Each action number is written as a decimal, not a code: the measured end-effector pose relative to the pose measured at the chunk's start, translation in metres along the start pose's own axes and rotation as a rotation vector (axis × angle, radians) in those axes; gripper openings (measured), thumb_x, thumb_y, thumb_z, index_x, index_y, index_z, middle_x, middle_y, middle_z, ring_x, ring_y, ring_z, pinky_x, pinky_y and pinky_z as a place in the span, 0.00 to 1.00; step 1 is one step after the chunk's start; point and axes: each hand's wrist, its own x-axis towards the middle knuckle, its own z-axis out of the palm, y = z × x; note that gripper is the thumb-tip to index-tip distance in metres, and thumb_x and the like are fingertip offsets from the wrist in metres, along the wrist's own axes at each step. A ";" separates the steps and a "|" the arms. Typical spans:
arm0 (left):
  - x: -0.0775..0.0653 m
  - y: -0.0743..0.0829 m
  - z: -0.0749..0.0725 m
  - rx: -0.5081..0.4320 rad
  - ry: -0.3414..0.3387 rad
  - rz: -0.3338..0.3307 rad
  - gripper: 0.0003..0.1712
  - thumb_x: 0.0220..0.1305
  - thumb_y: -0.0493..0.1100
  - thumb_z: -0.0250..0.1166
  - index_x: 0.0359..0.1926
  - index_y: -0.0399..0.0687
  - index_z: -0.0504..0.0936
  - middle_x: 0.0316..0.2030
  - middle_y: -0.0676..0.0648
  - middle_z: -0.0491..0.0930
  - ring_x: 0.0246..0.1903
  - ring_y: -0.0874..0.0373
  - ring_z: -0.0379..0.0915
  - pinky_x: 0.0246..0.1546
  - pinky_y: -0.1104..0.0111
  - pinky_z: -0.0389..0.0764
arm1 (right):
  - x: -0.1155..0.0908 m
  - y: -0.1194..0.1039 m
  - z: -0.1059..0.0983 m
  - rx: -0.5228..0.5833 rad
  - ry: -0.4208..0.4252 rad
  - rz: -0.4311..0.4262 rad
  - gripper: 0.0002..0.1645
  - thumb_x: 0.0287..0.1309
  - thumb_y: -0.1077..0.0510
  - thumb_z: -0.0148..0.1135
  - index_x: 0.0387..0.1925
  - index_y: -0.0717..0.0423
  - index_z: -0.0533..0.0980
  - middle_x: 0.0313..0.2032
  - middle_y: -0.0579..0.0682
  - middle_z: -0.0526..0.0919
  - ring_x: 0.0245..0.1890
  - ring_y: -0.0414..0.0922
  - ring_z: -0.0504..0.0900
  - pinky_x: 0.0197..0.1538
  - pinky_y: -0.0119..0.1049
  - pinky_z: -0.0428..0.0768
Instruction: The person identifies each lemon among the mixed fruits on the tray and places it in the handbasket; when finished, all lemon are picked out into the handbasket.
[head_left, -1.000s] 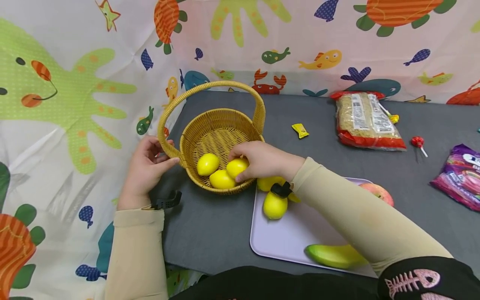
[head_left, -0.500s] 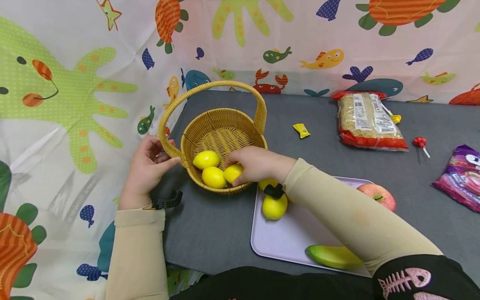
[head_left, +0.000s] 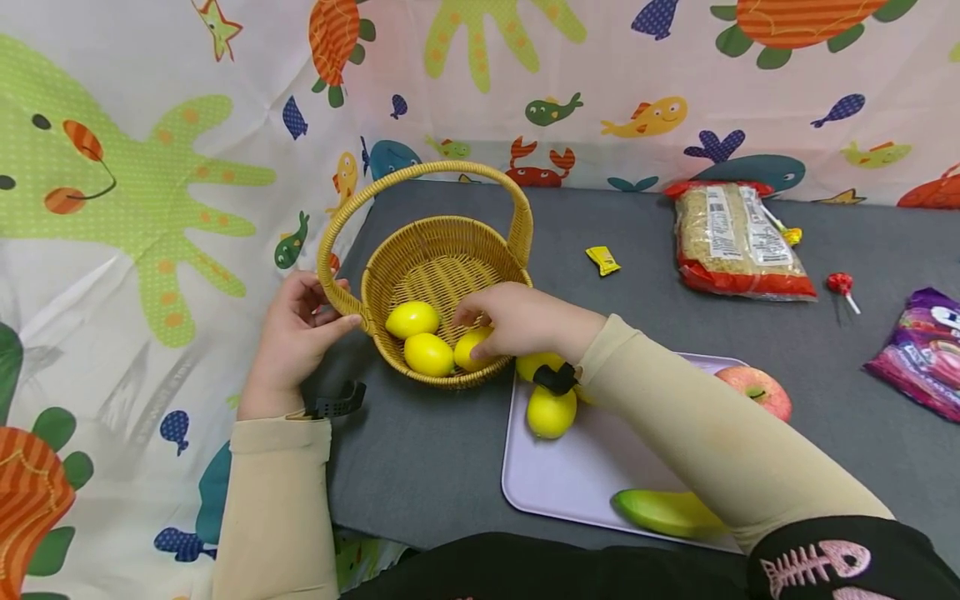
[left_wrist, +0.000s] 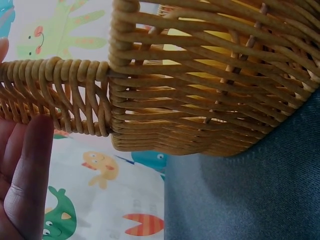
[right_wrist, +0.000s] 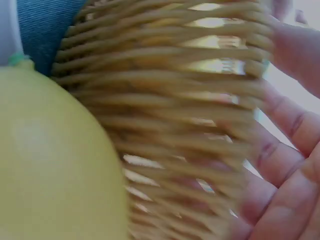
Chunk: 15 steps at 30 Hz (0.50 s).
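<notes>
In the head view a woven basket (head_left: 442,237) with a tall hoop handle stands on the grey table. My left hand (head_left: 288,342) grips the base of its handle (head_left: 330,287), thumb on the near side; the left wrist view shows the handle (left_wrist: 55,90) between thumb and fingers. Two lemons (head_left: 428,355) lie against the basket's near left wall. Over the near right rim reaches my right hand (head_left: 517,321), its fingers loosened and spread above a third lemon (head_left: 471,348), thumb right beside it. The right wrist view shows the basket wall (right_wrist: 165,100) and relaxed fingers (right_wrist: 280,160) beyond it.
A lilac tray (head_left: 525,487) beside the basket bears more lemons (head_left: 551,412), an apple (head_left: 756,390) and a green-yellow banana (head_left: 667,512). Farther back lie a yellow wrapped sweet (head_left: 602,260), a red-and-clear bag (head_left: 738,242), a lollipop (head_left: 841,284) and a purple packet (head_left: 922,354).
My right hand carried the lemon lower left in the basket, pushing the other two leftward, then loosened its fingers and drew back slightly up and right. The left hand stayed on the handle.
</notes>
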 end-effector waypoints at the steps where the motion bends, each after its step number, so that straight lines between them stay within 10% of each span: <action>1: 0.000 0.000 0.000 -0.007 0.001 0.001 0.27 0.52 0.24 0.74 0.51 0.37 0.73 0.48 0.43 0.79 0.49 0.55 0.79 0.48 0.75 0.83 | -0.003 -0.001 -0.003 0.010 0.011 -0.002 0.26 0.59 0.51 0.74 0.58 0.44 0.78 0.56 0.44 0.82 0.55 0.45 0.79 0.60 0.43 0.77; 15: 0.000 -0.001 0.001 -0.031 0.001 0.000 0.27 0.52 0.23 0.74 0.51 0.39 0.74 0.48 0.42 0.79 0.47 0.56 0.79 0.46 0.75 0.83 | -0.084 0.000 -0.016 0.207 0.116 -0.007 0.25 0.58 0.56 0.74 0.57 0.44 0.79 0.54 0.40 0.83 0.56 0.44 0.79 0.61 0.48 0.79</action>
